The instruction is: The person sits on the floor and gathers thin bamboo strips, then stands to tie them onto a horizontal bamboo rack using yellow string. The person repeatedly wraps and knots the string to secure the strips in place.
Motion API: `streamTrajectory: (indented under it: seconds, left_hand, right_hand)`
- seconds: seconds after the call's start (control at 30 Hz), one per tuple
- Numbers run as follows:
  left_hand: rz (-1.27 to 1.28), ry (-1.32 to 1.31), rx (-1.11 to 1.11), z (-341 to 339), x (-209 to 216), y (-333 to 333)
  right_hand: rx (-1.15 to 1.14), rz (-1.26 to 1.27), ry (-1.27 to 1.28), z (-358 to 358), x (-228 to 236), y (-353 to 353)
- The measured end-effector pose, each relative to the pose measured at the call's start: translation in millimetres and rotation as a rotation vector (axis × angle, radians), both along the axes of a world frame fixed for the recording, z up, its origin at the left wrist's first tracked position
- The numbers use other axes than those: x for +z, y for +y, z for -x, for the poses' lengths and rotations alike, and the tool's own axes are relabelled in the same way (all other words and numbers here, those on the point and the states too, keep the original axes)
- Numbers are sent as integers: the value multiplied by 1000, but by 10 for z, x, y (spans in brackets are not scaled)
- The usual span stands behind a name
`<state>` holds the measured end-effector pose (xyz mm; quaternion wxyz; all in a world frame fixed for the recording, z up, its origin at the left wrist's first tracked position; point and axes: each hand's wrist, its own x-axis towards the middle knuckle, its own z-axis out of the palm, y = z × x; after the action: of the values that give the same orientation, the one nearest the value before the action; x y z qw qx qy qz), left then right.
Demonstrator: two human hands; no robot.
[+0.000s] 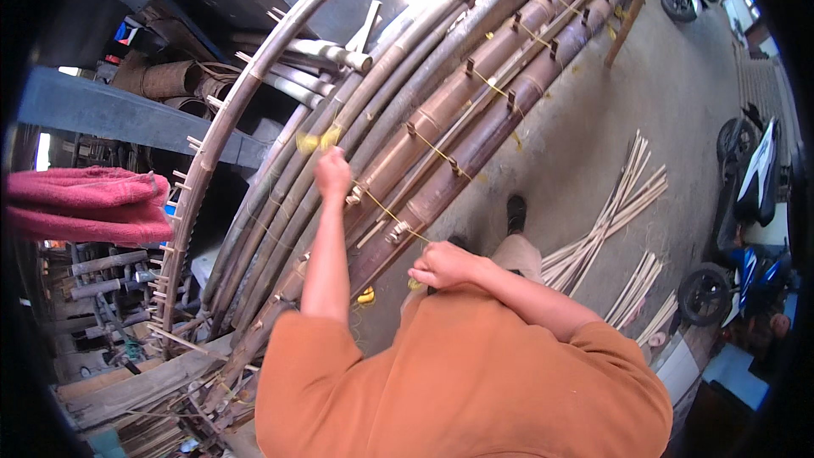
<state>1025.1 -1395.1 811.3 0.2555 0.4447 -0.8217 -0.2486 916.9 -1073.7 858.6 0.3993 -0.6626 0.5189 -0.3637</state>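
Two long brown bamboo poles [475,178] run side by side before me, with short dark pegs along them. Yellow cord [435,151] crosses from one pole to the other at several of these pegs. Over the far pole, my left hand [332,174] is closed on yellow cord, whose loose bundle [320,141] looks smeared by motion. My right hand [445,265] is a closed fist on the near side, gripping the cord's other stretch beside two pale pegs [398,231]. The cord runs taut between both hands across the poles.
More bamboo poles [373,110] lie beyond. A curved pole with pegs [216,131] rises at left, near a pink towel [89,203]. Bamboo sticks [606,229] lie on the floor at right, before parked motorbikes [708,293]. A yellow thing [366,295] is below the poles.
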Motion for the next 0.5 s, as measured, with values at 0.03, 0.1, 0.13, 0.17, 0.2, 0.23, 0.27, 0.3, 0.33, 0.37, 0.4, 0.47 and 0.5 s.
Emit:
streamTrajectory:
  seconds: [0.03,0.1,0.13,0.17,0.2,0.23,0.27,0.3,0.33,0.37,0.4,0.47,0.5]
  left_hand:
    - [183,-192,-7,-201,-408,-122]
    - [22,-355,22,514,51,54]
    - [12,-476,-104,366,74,-86]
    - [-147,-560,-97,198,43,-242]
    - [-73,-619,-119,121,133,-298]
    - [3,-676,-144,125,236,-296]
    - [-24,-670,-109,331,467,-117]
    - [-51,-670,-81,660,908,193]
    - [-68,-663,-16,870,1253,482]
    - [58,-648,13,971,1357,685]
    - [184,-639,33,1078,1433,879]
    - [366,-687,54,1346,1511,1171]
    - [328,-669,-2,1516,1552,1327]
  right_hand:
    - [17,16,-53,-65,25,31]
    - [-109,22,-131,168,-109,97]
    - [-101,-15,-244,217,-79,172]
    - [-67,-24,-246,331,25,234]
    - [-134,40,-275,415,-49,328]
    - [-205,105,-302,515,-148,422]
    - [-288,77,-253,664,-304,519]
    - [-377,43,-208,810,-465,639]
    - [-418,-32,-224,951,-598,776]
    - [-446,-108,-239,1082,-719,923]
    - [-455,-202,-296,1228,-793,1075]
    - [-480,-310,-380,1508,-963,1411]
    - [-501,-325,-410,1635,-1062,1579]
